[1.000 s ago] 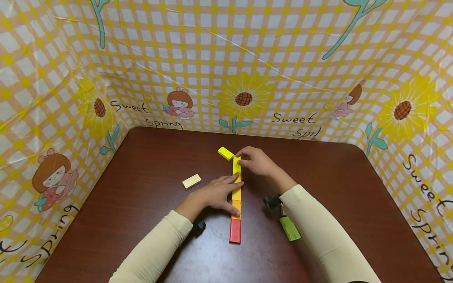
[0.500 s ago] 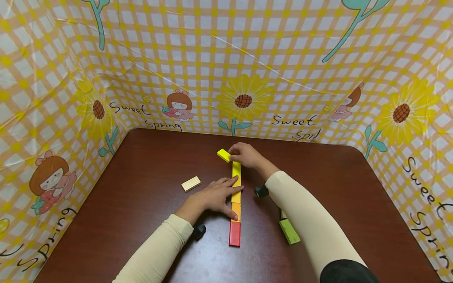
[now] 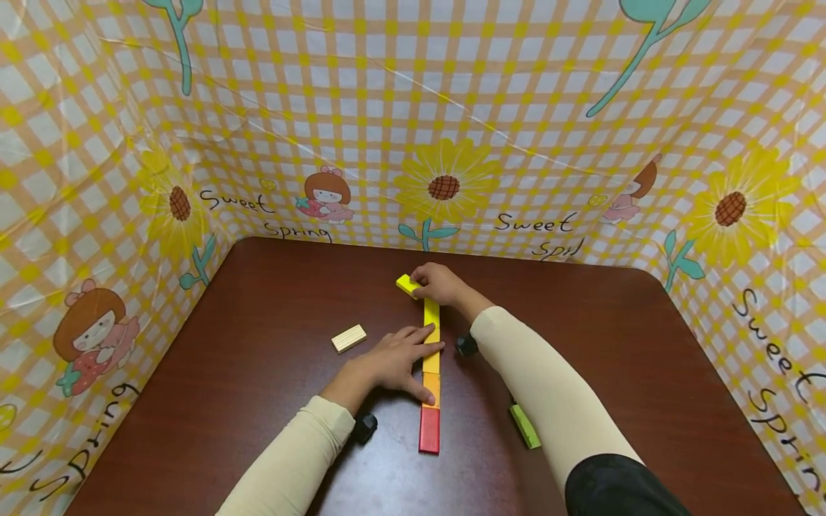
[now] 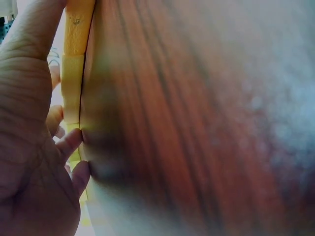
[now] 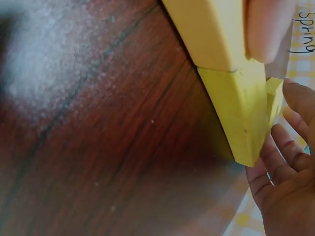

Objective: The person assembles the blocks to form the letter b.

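A straight row of flat domino-like blocks runs away from me: a red block (image 3: pixel 429 431) nearest, then an orange block (image 3: pixel 432 382), a light orange block (image 3: pixel 431 364) and a yellow block (image 3: pixel 432 312) at the far end. My left hand (image 3: pixel 390 360) rests over the row with fingers spread, its thumb at the orange block. In the left wrist view, fingertips (image 4: pixel 71 141) touch the row's side. Past the far end, my right hand (image 3: pixel 445 285) pinches a bright yellow block (image 3: pixel 404 282), set at an angle; the fingers partly cover it.
A pale wooden block (image 3: pixel 349 339) lies left of the row. A green block (image 3: pixel 524 426) lies to the right, partly under the right sleeve (image 3: pixel 548 380). Patterned cloth (image 3: pixel 361 143) walls surround the brown table (image 3: pixel 277 287) at the back and sides.
My right hand has moved left from the row's far end onto the bright yellow block and grips it. My left hand stays on the row. The right sleeve covers more of the green block.
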`<state>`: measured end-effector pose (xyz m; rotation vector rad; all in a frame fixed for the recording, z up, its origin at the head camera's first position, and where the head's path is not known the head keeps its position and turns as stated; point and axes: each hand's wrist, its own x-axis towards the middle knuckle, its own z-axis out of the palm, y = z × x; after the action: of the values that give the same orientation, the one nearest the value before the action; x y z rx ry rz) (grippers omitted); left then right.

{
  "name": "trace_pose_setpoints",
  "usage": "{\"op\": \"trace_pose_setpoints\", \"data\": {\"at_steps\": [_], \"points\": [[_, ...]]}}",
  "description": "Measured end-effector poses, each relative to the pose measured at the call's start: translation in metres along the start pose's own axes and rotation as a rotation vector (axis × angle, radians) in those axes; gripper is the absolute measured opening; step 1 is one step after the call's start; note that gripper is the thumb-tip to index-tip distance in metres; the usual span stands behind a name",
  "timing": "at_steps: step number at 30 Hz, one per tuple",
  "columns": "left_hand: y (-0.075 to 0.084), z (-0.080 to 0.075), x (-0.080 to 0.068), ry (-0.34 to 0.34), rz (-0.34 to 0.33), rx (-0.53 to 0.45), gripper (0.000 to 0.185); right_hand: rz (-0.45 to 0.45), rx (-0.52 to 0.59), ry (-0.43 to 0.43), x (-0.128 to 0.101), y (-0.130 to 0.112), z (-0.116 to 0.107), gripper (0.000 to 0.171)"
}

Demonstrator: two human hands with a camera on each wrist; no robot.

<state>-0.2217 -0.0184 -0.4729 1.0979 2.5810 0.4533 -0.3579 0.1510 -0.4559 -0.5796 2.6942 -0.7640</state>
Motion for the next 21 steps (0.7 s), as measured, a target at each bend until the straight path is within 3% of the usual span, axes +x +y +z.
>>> {"op": "trace_pose_setpoints", "data": {"at_steps": [21], "points": [[-0.002,0.0018,0.0018,-0.014,-0.015,-0.008,0.099,0.014,-0.078,0.027,0.01,0.0043,-0.0023,0.032]]}}
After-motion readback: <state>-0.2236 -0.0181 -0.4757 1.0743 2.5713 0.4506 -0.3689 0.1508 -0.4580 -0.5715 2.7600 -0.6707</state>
